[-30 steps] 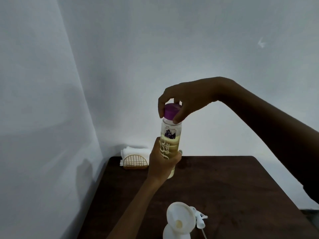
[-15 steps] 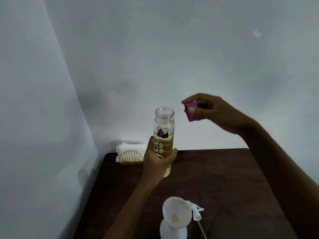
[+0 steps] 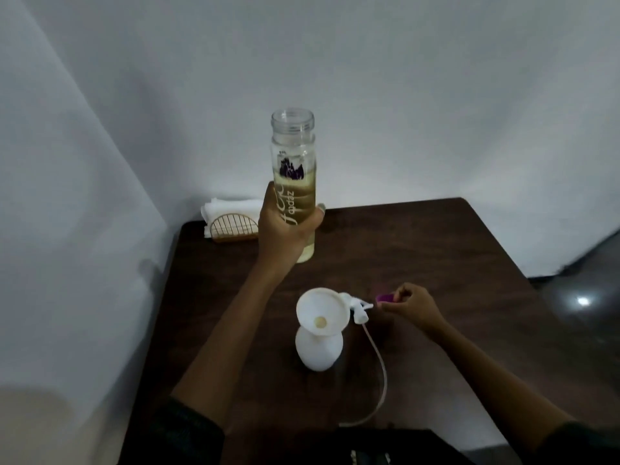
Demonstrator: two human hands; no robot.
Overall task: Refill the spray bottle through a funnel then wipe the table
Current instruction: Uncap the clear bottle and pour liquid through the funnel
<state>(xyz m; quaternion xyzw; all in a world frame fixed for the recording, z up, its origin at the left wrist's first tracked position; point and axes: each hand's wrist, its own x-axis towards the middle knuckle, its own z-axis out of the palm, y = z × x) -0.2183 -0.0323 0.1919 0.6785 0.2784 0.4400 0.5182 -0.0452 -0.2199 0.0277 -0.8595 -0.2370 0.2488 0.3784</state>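
Bottle (image 3: 294, 182) upright in L hand (image 3: 285, 229), mouth up

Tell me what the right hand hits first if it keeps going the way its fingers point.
Probably the spray head, lying just left of the right hand and its purple cap; depth is unclear.

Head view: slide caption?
Left hand holds open bottle above funnel; right hand sets purple cap on table.

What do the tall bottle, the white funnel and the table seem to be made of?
Tall bottle: clear plastic or glass, glossy; the yellowish liquid shows through, so I cannot tell which.
White funnel: opaque matte plastic, probably, from its smooth moulded shape.
Table: dark brown wood or wood-look veneer with faint grain, low sheen.
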